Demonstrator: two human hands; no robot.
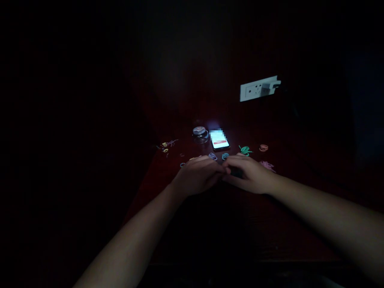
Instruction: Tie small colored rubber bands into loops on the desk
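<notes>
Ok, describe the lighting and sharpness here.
Head view: mostly near-black around the table; head view: the phone glares, its screen partly pixelated; head view: the left hand and right hand look dim and soft, too shadowed at the fingers to tell what they hold.

hands (196, 175): bare | forearms (135, 236): bare, tapering | wrists (177, 193): bare, narrower than forearms

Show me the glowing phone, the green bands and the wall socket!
Glowing phone (220, 140), head view: its lit screen.
Green bands (245, 150), head view: middle of the bunch.
Wall socket (254, 91), head view: its pale faceplate.
</notes>
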